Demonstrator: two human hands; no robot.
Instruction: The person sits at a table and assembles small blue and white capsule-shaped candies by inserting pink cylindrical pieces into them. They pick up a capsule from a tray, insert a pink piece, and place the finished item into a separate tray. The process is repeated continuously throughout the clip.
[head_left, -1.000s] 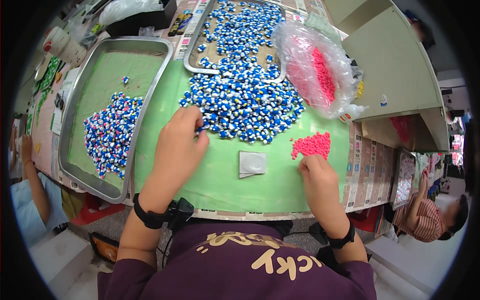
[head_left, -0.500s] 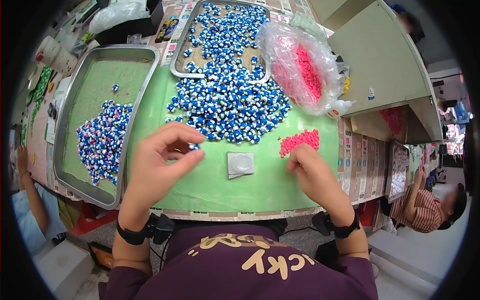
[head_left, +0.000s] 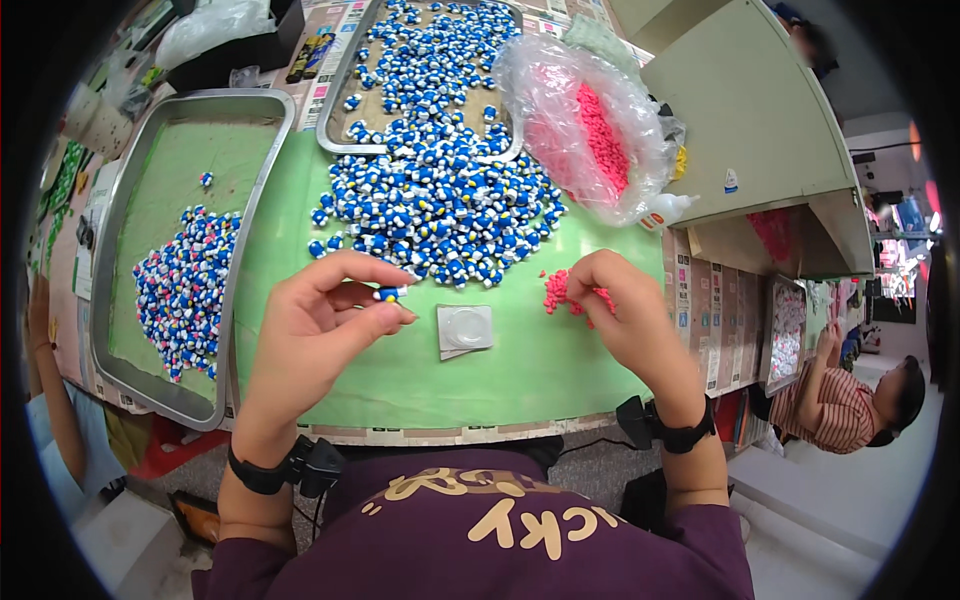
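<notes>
The left hand (head_left: 320, 325) pinches one glossy blue-and-white bead (head_left: 388, 294) between thumb and forefinger. At three o'clock, the right hand (head_left: 630, 320) curls its fingertips into the small heap of pink pieces (head_left: 556, 290) on the smooth green mat (head_left: 520, 370).

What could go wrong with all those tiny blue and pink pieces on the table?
The left hand pinches one small blue piece only at the fingertips, so it might slip and drop. The right hand rests over the little pink pile, which lies loose on the green mat, so a nudge may scatter it. The big blue heap already spills out of its tray, so pieces could roll and mix with the pink ones.
</notes>
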